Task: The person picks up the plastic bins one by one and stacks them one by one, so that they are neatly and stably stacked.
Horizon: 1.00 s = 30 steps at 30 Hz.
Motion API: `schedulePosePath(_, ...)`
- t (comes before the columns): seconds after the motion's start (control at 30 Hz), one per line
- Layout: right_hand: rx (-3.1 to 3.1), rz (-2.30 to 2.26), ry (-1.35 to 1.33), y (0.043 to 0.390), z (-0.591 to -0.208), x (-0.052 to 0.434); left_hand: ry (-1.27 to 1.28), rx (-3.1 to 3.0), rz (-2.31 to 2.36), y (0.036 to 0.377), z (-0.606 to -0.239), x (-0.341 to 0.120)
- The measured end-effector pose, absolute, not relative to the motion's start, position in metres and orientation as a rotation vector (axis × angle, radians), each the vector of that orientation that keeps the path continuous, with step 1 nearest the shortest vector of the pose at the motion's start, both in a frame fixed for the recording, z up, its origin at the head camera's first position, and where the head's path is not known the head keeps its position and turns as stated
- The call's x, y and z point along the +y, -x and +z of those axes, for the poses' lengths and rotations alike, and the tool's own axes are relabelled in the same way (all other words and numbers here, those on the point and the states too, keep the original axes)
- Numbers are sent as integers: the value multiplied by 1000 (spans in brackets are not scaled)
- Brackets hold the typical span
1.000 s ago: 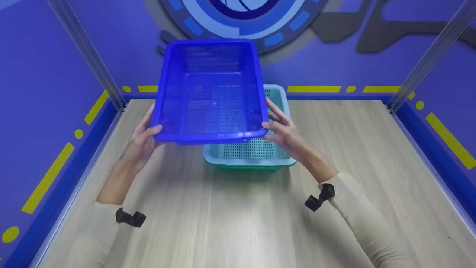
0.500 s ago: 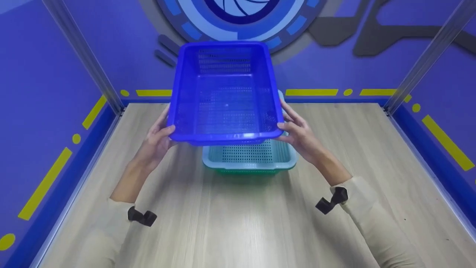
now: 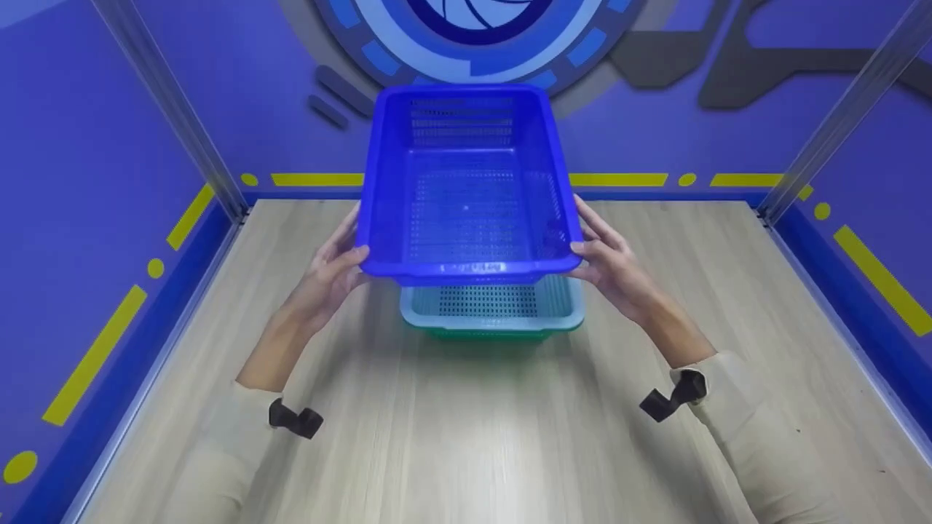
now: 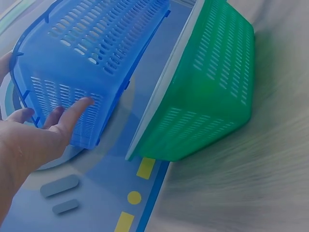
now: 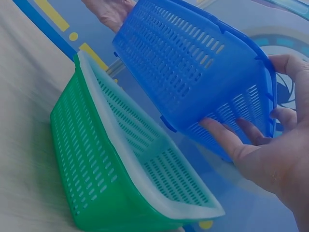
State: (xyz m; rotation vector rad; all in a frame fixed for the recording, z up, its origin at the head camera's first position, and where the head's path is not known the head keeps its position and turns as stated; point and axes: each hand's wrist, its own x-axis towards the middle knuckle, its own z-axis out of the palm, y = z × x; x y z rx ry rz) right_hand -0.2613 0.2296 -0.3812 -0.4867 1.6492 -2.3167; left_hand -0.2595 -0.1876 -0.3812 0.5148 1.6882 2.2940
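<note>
The left hand (image 3: 331, 273) holds the blue basket (image 3: 466, 182) at the near left corner: the thumb lies over the rim and the fingers reach up along the outer side wall, only loosely bent. In the left wrist view the fingers (image 4: 72, 116) lie nearly straight against the slotted wall of the blue basket (image 4: 91, 53), touching it rather than wrapped round it. The right hand (image 3: 615, 269) mirrors this at the near right corner, thumb on the rim and fingers spread along the outside. In the right wrist view its fingers (image 5: 227, 137) press under and against the side of the blue basket (image 5: 193, 63), with the thumb hooked over the edge above.

Both forearms stretch forward and slightly inward from pale sleeves, wrists raised off the table (image 3: 466, 422), so the blue basket hangs in the air between the two hands, tilted with its far end higher.

Directly beneath it sits a pale basket (image 3: 495, 309) nested inside a green basket (image 3: 488, 335), and these stand on the wooden table near its middle. The blue basket is above the pair and apart from them, as the wrist views show a clear gap.
</note>
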Motion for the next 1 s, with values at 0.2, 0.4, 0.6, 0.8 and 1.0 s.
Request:
schedulePosePath(0.2,1624,-2325,481,259,-386,242,-517,1664,2272,259,-385,-180)
schedulePosePath(0.4,1626,-2348,473,256,-390,250,-538,1657,2263,261,-387,-172)
schedulePosePath(0.6,1637,-2351,446,254,-393,259,-522,1653,2250,262,-390,-164)
schedulePosePath(0.8,1659,-2332,431,254,-395,264,-517,1690,2194,262,-394,-164)
schedulePosePath(1.0,1648,-2314,453,254,-402,264,-486,1690,2196,263,-397,-163)
